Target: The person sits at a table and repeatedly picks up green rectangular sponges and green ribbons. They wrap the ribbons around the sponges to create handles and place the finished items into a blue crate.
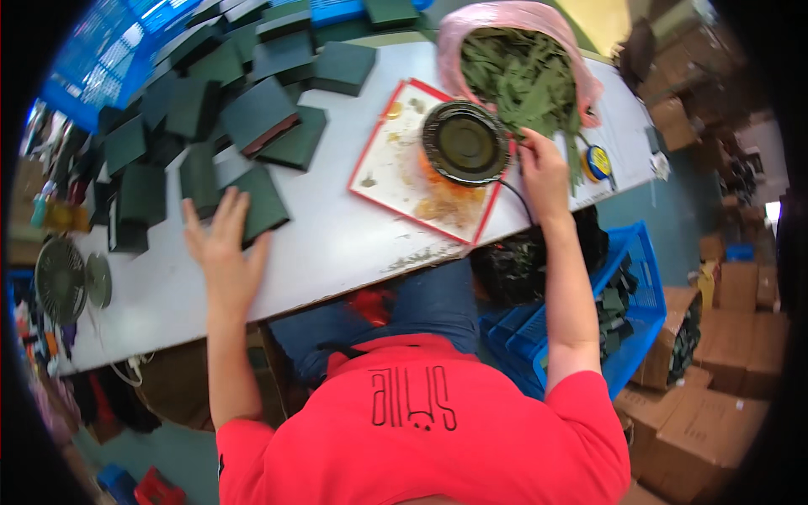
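My left hand (223,244) is spread at the left of the table, its fingertips on or against two dark green boxes, one upright (199,181) and one lying flatter (259,202). Towards the right, my right hand (544,172) is beside a round black pot (466,141). Its thumb and fingers come together at the edge of a heap of green fabric strips (522,71); what lies between the fingertips is too small to make out. The strips spill from a pink plastic bag (459,25). Beneath the pot is a stained white board (391,168) with red edges.
Many more dark green boxes (194,109) pile up at the far left, near a blue crate (97,71). A small fan (61,279) stands at the left end. Right of my hand lies a yellow-and-blue round tin (597,163). Below, a blue crate (644,286) holds dark green pieces; cartons (715,421) stack behind.
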The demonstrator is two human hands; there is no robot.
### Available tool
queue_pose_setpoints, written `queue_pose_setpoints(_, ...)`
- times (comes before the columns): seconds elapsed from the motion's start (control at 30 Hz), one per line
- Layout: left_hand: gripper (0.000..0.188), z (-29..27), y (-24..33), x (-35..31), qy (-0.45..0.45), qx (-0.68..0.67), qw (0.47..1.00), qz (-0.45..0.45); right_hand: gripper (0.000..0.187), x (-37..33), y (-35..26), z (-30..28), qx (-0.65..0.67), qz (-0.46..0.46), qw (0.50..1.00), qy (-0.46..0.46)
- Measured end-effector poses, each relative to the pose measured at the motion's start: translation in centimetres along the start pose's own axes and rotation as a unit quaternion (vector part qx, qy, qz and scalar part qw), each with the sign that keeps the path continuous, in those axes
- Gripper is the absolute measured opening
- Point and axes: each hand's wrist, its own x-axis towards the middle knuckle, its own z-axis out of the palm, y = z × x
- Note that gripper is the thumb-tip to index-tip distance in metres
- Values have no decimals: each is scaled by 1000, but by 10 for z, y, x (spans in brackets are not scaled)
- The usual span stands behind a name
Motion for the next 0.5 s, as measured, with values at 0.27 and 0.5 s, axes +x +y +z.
queue_pose_setpoints(0.27,65,-21,22,3,-6,-64,997,38,21,-34,6,-24,36,91,995,23)
queue_pose_setpoints(0.5,82,-32,27,12,-191,-8,977,97,18,-52,-19,-38,268,225,935,62)
